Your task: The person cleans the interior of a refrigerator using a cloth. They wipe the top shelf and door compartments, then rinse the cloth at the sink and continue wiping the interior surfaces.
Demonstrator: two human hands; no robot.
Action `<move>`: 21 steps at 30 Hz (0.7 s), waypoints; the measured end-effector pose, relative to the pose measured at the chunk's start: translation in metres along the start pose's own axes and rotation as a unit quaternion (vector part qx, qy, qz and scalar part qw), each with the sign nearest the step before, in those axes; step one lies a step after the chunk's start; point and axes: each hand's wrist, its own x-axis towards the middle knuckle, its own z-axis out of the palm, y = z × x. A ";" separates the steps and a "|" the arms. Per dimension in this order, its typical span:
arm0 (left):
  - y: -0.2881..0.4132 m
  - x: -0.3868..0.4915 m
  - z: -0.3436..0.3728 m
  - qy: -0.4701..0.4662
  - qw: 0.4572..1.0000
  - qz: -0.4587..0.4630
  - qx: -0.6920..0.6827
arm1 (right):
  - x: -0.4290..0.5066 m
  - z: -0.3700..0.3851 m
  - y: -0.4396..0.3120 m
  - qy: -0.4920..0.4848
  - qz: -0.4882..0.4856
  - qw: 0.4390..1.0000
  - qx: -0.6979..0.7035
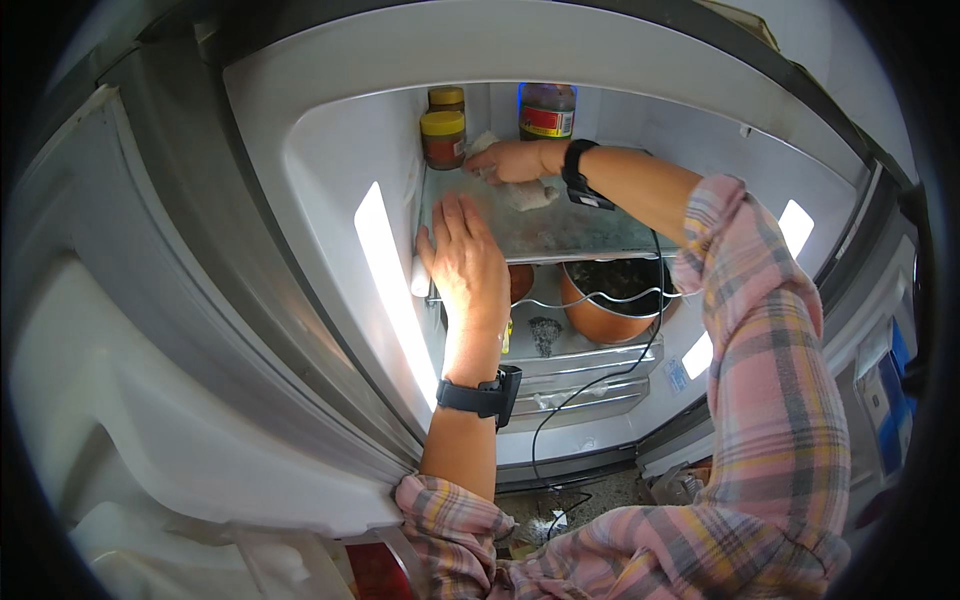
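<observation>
My right hand [510, 160] grips a crumpled white cloth [534, 196] and presses it on the glass shelf [581, 229] of an open refrigerator. Just left of its fingers stand a yellow-lidded jar [443, 142] and, behind it, a second yellow-lidded jar [447, 96]. A larger jar [547, 112] with a red and yellow label is behind the right wrist. My left hand [466, 247] holds nothing; its palm faces down, thumb apart, over the left front of the shelf. Whether that palm touches the glass cannot be told.
Below the shelf sits an orange-brown pot [604, 319] with dark contents, behind a wavy wire rail [555, 304]. A black cable [585, 386] hangs across the front. The refrigerator's left door [187, 420] and right door [870, 360] stand open on both sides.
</observation>
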 end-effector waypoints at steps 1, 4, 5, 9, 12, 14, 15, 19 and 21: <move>-0.002 -0.001 0.001 -0.001 1.000 -0.001 0.001 | -0.007 0.003 -0.004 -0.007 -0.038 0.999 0.023; -0.004 -0.002 0.003 -0.005 1.000 -0.002 0.002 | -0.035 0.013 -0.004 0.015 -0.138 0.985 0.104; -0.006 -0.002 0.004 -0.007 1.000 -0.003 0.005 | -0.033 0.011 -0.006 0.007 -0.129 0.988 0.088; -0.005 -0.004 0.003 -0.011 1.000 0.006 0.011 | -0.017 0.004 -0.003 0.012 -0.058 0.997 0.057; 0.000 -0.002 0.002 -0.004 1.000 0.006 0.007 | 0.001 0.001 0.020 0.091 -0.056 0.994 0.031; 0.002 -0.002 0.006 0.002 1.000 0.007 0.006 | 0.014 0.007 0.029 0.135 -0.053 0.989 0.022; 0.000 -0.002 0.006 0.004 1.000 0.007 0.008 | 0.019 0.009 0.027 0.145 -0.039 0.988 0.025; -0.005 -0.002 0.004 0.000 1.000 0.005 0.010 | 0.023 0.015 0.018 0.196 -0.041 0.979 -0.028; -0.005 -0.002 0.004 -0.006 1.000 0.004 0.014 | 0.023 0.015 0.012 0.205 -0.046 0.975 -0.068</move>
